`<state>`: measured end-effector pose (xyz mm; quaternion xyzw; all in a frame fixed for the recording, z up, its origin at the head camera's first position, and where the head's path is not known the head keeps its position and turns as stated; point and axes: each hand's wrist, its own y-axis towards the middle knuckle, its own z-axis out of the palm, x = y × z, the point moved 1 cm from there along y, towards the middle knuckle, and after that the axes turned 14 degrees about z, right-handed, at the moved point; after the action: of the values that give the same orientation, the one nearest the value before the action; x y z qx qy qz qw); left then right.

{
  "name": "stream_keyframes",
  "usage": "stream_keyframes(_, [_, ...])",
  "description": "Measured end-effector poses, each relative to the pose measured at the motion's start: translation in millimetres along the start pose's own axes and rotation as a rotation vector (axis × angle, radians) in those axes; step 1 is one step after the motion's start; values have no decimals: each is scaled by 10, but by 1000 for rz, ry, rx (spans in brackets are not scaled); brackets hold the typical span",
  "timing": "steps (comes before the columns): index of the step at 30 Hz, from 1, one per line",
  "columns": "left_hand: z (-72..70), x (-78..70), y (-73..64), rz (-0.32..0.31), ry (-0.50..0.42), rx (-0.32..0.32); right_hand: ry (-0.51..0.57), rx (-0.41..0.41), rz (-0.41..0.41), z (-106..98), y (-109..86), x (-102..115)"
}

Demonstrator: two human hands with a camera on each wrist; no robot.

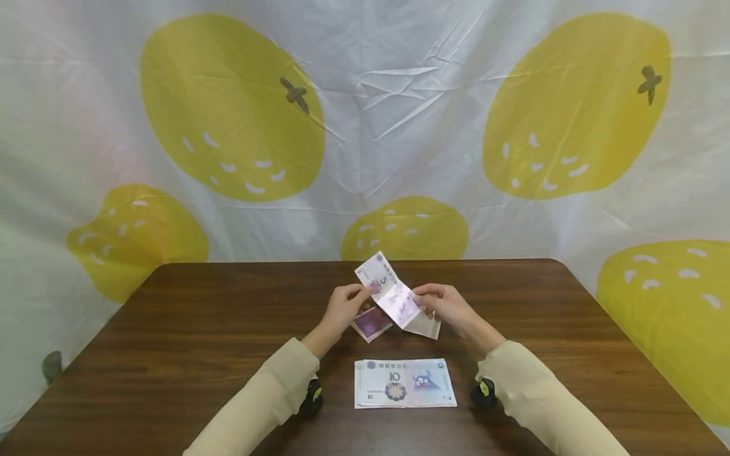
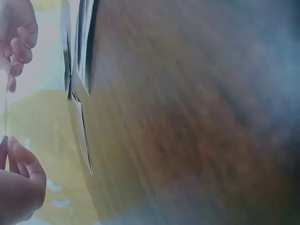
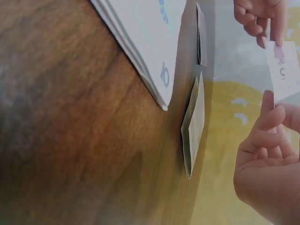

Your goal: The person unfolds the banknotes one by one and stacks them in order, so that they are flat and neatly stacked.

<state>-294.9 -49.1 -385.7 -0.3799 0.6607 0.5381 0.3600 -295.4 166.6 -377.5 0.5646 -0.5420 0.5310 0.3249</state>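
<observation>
Both hands hold up a creased paper banknote (image 1: 393, 294) marked 5, tilted above the table. At its left edge, my left hand (image 1: 343, 309) pinches it between thumb and fingers. My right hand (image 1: 453, 308) pinches its right edge near the crease; the right wrist view shows the thumb and fingers (image 3: 272, 117) against the note (image 3: 283, 70). Under the raised note lie a purple note (image 1: 372, 323) on the left and a pale folded note (image 1: 424, 326) on the right, both partly covered in the head view.
Closer to the body, a stack of notes (image 1: 405, 383) lies with a 10 note bearing a blue cartoon figure on top. The dark wooden table (image 1: 199, 329) ends at a hanging cloth (image 1: 399, 145) printed with yellow fruit. Dark devices (image 1: 485, 392) sit at the wrists.
</observation>
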Motion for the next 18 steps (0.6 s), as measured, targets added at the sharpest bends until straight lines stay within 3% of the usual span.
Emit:
stream_keyframes(3, [18,-10,-13,-44,-104,-17,9,-2,-2,-13,-2,-15])
stream_keyframes(6, [29,32,-13,-37,-179,-22,11,5,-17,-29,-18,-21])
stream_keyframes(10, [15,1,-22,-39,-200,-25,20,12,-8,-56,-46,-15])
stream_keyframes(11, [10,-69,-33,-65,-184,-22,20,15,-4,-63,-52,-14])
stream_keyframes(18, [-31,-63,-63,-44,-172,80,14,32,22,-100,-100,-26])
